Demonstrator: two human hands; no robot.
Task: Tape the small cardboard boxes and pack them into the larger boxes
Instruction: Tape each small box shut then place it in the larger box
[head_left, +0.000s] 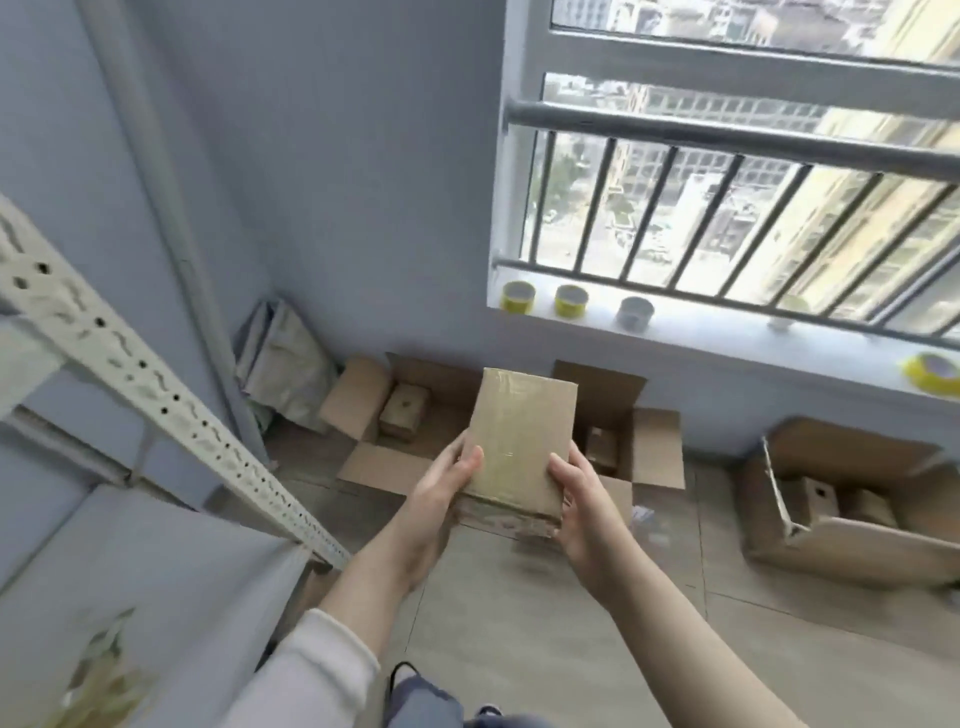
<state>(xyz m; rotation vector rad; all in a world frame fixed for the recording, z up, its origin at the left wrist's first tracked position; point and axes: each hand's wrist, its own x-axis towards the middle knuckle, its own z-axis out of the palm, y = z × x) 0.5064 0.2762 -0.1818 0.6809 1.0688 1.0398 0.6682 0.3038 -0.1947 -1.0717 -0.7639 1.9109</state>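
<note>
A small taped cardboard box (519, 436) is held in mid-air at the centre of the head view. My left hand (441, 493) grips its lower left edge with the thumb on top. Gripping its lower right edge is my right hand (582, 509). Behind and below it, an open large cardboard box (374, 415) stands on the floor with a small box (405, 413) inside. A second open large box (649, 441) beside it holds another small box (602, 447). Farther right, a third large box (841, 540) contains small boxes.
Yellow tape rolls (519, 297) and a grey roll (635, 313) stand on the windowsill; another yellow roll (932, 371) lies at its right end. A metal shelf rack (156, 395) fills the left side. Bags (285, 374) lean in the corner. Tiled floor (519, 623) lies below my arms.
</note>
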